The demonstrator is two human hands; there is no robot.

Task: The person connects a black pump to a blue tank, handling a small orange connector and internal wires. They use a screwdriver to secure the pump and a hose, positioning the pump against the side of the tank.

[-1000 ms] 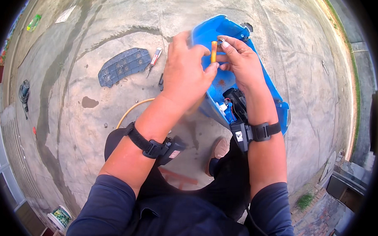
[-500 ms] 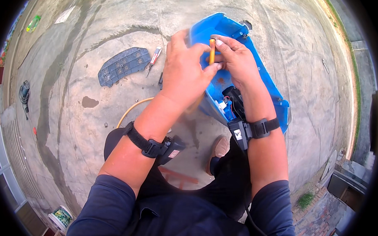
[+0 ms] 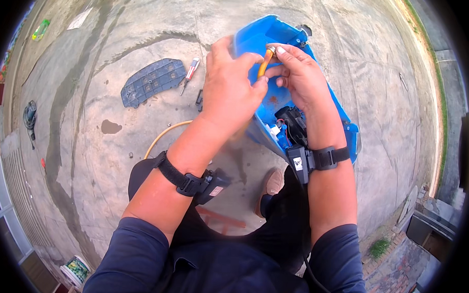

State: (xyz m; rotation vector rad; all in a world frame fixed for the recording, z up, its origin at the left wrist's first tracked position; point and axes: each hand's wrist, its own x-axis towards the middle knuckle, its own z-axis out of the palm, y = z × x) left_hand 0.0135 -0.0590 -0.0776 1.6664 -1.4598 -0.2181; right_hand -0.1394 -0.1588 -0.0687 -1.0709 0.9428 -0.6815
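A short yellow hose end [image 3: 266, 63] stands up between my hands, bent toward the right at its top. My left hand [image 3: 230, 79] is closed around the hose, its thumb and forefinger pinching it low. At the hose's tip is a small metallic fitting or clamp [image 3: 272, 50], too small to tell which. My right hand [image 3: 299, 71] pinches that tip between thumb and fingers. Below and behind both hands lies a blue plastic housing [image 3: 344, 117], open side up. Inside it, near my right wrist, sit a black part [image 3: 295, 129] and a white fitting [image 3: 274, 130].
A ribbed dark grey panel [image 3: 153, 83] lies on the concrete to the left, a screwdriver [image 3: 191, 72] beside it. Yellow hose [image 3: 165, 132] curves near my left knee. Farther left is a dark power tool [image 3: 30, 120]. Pliers-like metal [image 3: 403, 81] lie at right.
The top of the hose has tipped right, from straight to bent, and its metallic end now shows. My right hand has shifted slightly right with its lower fingers coming off the hose.
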